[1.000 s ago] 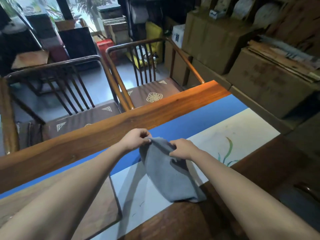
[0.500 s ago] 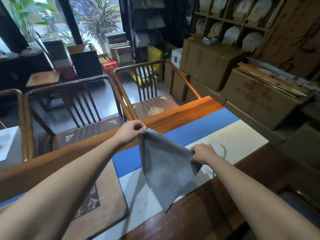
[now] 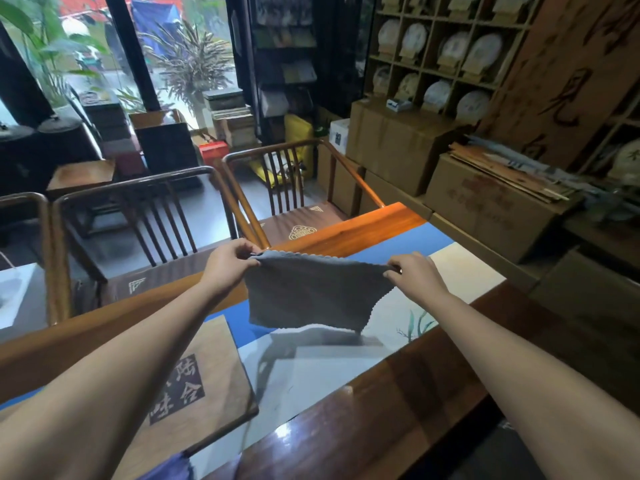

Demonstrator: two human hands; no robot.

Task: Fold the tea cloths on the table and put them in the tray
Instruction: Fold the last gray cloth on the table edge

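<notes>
1. Tray [image 3: 207, 368], wood, printed characters: near left on counter [image 3: 398, 393], partly under left forearm.
2. Mat [image 3: 467, 268], blue and white, runs along the counter beside the tray.
3. Cloth [image 3: 311, 292], grey, scalloped edge: held up flat above the mat, clear of it, shadow below.
4. Left hand [image 3: 228, 261]: grip pinched on the cloth's left top corner.
5. Right hand [image 3: 415, 275]: grip pinched on the right top corner.
6. Chairs [image 3: 277, 188] behind the counter.
</notes>
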